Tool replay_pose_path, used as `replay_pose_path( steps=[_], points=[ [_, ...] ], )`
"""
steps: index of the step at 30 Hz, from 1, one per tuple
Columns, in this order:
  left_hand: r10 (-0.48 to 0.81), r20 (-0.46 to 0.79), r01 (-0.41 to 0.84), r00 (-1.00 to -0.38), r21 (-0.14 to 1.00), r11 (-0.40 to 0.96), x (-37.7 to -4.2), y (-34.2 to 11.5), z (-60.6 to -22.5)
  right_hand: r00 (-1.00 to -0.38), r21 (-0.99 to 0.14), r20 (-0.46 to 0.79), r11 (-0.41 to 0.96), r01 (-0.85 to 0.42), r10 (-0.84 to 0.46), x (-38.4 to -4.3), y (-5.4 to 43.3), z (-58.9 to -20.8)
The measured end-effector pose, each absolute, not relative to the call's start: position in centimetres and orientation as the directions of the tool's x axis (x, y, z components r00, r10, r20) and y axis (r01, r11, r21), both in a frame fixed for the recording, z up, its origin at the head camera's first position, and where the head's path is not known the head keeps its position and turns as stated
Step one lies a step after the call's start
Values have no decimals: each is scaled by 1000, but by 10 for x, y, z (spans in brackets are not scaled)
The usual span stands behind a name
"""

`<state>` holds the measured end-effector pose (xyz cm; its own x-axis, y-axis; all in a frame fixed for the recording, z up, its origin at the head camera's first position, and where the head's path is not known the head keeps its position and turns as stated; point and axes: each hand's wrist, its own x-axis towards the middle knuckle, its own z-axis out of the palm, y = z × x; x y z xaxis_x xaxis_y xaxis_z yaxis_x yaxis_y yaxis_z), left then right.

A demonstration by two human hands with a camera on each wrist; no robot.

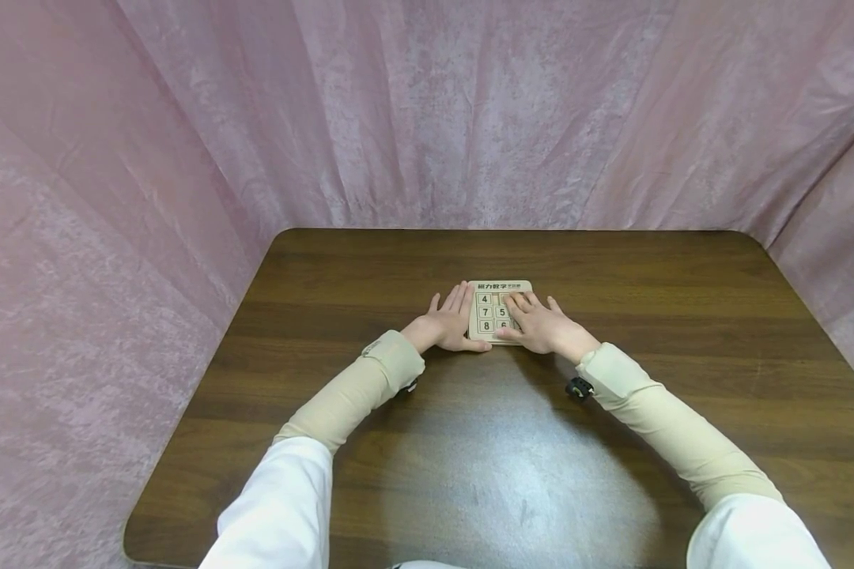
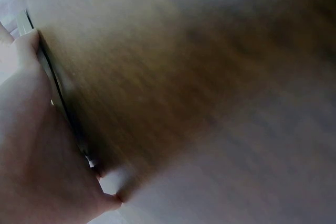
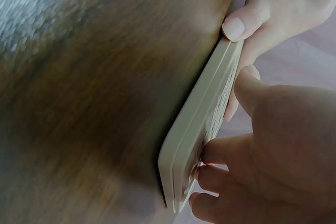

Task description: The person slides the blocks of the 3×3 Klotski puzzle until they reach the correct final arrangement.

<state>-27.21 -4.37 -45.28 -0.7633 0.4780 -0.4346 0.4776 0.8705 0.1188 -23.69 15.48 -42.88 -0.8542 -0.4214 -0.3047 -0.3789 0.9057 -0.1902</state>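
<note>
A pale number slide puzzle (image 1: 474,325) lies flat on the table, with printed characters along its far edge. Tiles 4, 7, 5, 8 and 6 show; the rest are under my right hand. Beside tile 4 (image 1: 484,299) a slot without a tile shows. My left hand (image 1: 447,325) lies along the puzzle's left side, fingers straight, its thumb against the near edge. From the right, my right hand (image 1: 541,325) reaches over the board with fingertips on the upper tiles and its thumb by tile 6. In the right wrist view, its fingers (image 3: 218,150) touch the puzzle's face.
The brown wooden table (image 1: 341,269) has rounded corners and a glossy bright patch near its front. Pink velvet curtains (image 1: 455,118) hang behind it and at both sides. A dark wrist device (image 1: 580,388) sits under the right cuff.
</note>
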Motion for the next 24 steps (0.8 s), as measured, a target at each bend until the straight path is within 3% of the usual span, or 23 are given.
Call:
replay_pose_path(
  steps=[24],
  points=[
    [479, -448, 484, -755, 111, 868, -271, -44, -450, -854, -189, -296, 902, -387, -428, -239, 144, -431]
  ],
)
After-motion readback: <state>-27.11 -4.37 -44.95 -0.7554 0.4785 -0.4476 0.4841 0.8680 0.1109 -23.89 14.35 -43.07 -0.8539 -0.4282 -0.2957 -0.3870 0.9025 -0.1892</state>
